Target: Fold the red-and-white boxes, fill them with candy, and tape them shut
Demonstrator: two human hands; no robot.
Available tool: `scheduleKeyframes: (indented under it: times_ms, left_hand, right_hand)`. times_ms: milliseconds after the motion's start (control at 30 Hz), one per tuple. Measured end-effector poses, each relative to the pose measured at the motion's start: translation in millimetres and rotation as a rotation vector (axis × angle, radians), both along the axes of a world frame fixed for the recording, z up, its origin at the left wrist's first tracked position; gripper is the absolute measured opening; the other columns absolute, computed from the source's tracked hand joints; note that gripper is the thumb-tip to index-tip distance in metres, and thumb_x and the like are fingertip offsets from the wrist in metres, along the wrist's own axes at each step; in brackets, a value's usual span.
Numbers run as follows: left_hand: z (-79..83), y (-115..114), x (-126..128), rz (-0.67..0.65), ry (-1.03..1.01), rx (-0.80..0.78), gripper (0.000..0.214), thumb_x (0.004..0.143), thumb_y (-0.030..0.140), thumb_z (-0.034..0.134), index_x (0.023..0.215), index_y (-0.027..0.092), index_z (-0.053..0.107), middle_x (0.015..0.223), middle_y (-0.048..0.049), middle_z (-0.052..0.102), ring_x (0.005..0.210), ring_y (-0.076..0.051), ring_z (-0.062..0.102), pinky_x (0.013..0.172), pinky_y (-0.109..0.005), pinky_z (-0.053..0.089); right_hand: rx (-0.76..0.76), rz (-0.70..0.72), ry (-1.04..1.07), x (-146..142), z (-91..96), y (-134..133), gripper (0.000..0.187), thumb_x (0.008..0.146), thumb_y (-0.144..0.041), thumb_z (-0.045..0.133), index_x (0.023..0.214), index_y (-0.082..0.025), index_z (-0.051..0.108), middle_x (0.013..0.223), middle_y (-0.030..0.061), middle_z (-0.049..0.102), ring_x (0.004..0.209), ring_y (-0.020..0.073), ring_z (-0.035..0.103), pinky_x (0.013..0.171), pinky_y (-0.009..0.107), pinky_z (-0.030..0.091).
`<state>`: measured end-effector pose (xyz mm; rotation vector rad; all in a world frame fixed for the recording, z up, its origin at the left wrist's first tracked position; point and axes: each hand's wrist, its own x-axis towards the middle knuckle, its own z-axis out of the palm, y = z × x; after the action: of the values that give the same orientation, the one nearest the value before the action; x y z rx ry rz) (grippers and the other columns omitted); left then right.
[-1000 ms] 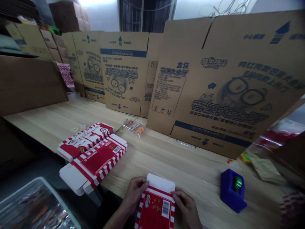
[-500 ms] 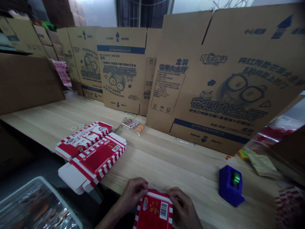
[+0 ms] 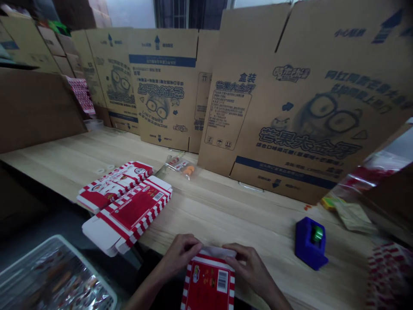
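Note:
At the table's near edge I hold a small red-and-white striped carton [image 3: 209, 282] upright with both hands. My left hand [image 3: 181, 252] pinches its top left corner. My right hand [image 3: 248, 267] has its fingers closed over the top right, pressing on the white top flap, which lies folded down. The carton's lower end runs out of view at the bottom. A barcode shows on its front face.
Flat striped cartons [image 3: 124, 202] lie stacked at the left on the wooden table [image 3: 226, 211]. A blue tape dispenser [image 3: 310, 242] sits to the right. Big printed cardboard boxes [image 3: 300, 99] wall the back. A clear snack packet [image 3: 180, 165] lies near them; a bin of wrapped packets [image 3: 48, 280] is lower left.
The carton's white top flap stood up a second ago; it is now folded down under my fingers. Both hands stayed at the carton's top corners.

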<state>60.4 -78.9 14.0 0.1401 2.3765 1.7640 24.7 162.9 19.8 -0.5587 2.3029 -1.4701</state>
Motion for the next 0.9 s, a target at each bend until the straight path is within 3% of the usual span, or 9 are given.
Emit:
scheduleKeyframes:
  times_ms: [67, 133, 233, 300, 433, 533, 600, 667, 900]
  left_hand:
    - [0.7, 3, -7, 0.001, -0.017, -0.02, 0.046, 0.086, 0.048, 0.046, 0.052, 0.016, 0.043, 0.056, 0.0032, 0.037, 0.055, -0.01, 0.036, 0.053, -0.024, 0.026]
    - [-2.1, 5, -13, 0.022, -0.062, -0.035, 0.05, 0.085, 0.055, 0.043, 0.051, 0.019, 0.033, 0.054, 0.0048, 0.027, 0.051, -0.009, 0.027, 0.05, -0.025, 0.021]
    - [-7.5, 3, -16, 0.057, -0.108, -0.058, 0.054, 0.083, 0.063, 0.038, 0.052, 0.02, 0.028, 0.053, 0.0054, 0.022, 0.05, -0.008, 0.023, 0.049, -0.026, 0.019]
    - [-8.0, -1, -14, 0.046, -0.102, -0.062, 0.054, 0.081, 0.065, 0.04, 0.052, 0.02, 0.03, 0.053, 0.0053, 0.024, 0.052, -0.009, 0.025, 0.05, -0.025, 0.021]
    - [-3.6, -11, -9, -0.031, -0.079, -0.065, 0.051, 0.083, 0.058, 0.046, 0.054, 0.016, 0.046, 0.055, 0.0038, 0.039, 0.055, -0.01, 0.036, 0.053, -0.023, 0.03]
    - [-1.1, -14, -5, -0.127, -0.052, -0.068, 0.04, 0.084, 0.047, 0.051, 0.073, 0.012, 0.067, 0.069, -0.002, 0.059, 0.065, -0.013, 0.051, 0.06, -0.022, 0.038]
    - [-0.1, -13, -3, -0.142, -0.044, -0.057, 0.034, 0.084, 0.041, 0.054, 0.088, 0.012, 0.072, 0.08, -0.0061, 0.066, 0.072, -0.015, 0.058, 0.064, -0.023, 0.042]
    - [1.2, -12, -1, -0.107, -0.049, -0.026, 0.031, 0.083, 0.037, 0.057, 0.092, 0.012, 0.072, 0.083, -0.0072, 0.068, 0.074, -0.017, 0.06, 0.065, -0.024, 0.044]
    - [6.8, -7, -8, -0.025, -0.111, 0.088, 0.023, 0.077, 0.035, 0.062, 0.075, 0.012, 0.063, 0.064, 0.0, 0.059, 0.058, -0.011, 0.052, 0.054, -0.02, 0.039]
  right_hand:
    - [0.107, 0.042, 0.108, -8, 5.1, -6, 0.026, 0.084, -0.035, 0.061, 0.102, -0.019, 0.071, 0.097, 0.0094, 0.073, 0.082, 0.022, 0.067, 0.071, 0.028, 0.049]
    - [0.216, 0.13, 0.264, -14, 6.6, -12, 0.022, 0.09, -0.028, 0.052, 0.089, -0.019, 0.071, 0.084, 0.0075, 0.072, 0.073, 0.019, 0.065, 0.068, 0.026, 0.046]
    - [0.293, 0.24, 0.426, -18, 5.1, -18, 0.038, 0.095, -0.025, 0.038, 0.071, -0.018, 0.066, 0.068, 0.0061, 0.067, 0.062, 0.0158, 0.06, 0.063, 0.025, 0.041]
    - [0.233, 0.244, 0.361, -18, 3.3, -17, 0.041, 0.096, -0.032, 0.038, 0.07, -0.017, 0.066, 0.068, 0.0058, 0.067, 0.063, 0.0155, 0.06, 0.063, 0.025, 0.042]
    - [-0.007, 0.173, -0.03, -16, -4.9, -8, 0.048, 0.094, -0.049, 0.041, 0.079, -0.016, 0.072, 0.077, 0.0049, 0.072, 0.07, 0.0175, 0.062, 0.065, 0.027, 0.047]
    - [-0.115, 0.094, -0.216, -9, -13.8, -4, 0.04, 0.085, -0.051, 0.056, 0.087, -0.015, 0.074, 0.082, 0.0056, 0.074, 0.072, 0.0194, 0.064, 0.067, 0.03, 0.05]
    - [-0.154, 0.019, -0.25, -5, -16.7, -4, 0.035, 0.076, -0.047, 0.067, 0.092, -0.016, 0.073, 0.087, 0.0066, 0.074, 0.076, 0.0206, 0.065, 0.068, 0.032, 0.051]
    - [-0.165, -0.05, -0.239, -2, -15.7, -6, 0.031, 0.073, -0.043, 0.071, 0.091, -0.017, 0.072, 0.086, 0.0067, 0.073, 0.075, 0.0202, 0.065, 0.066, 0.031, 0.051]
    - [-0.134, -0.075, -0.158, -7, -7.3, -14, 0.014, 0.073, -0.03, 0.066, 0.068, -0.017, 0.063, 0.063, 0.0001, 0.062, 0.059, 0.0134, 0.055, 0.054, 0.024, 0.042]
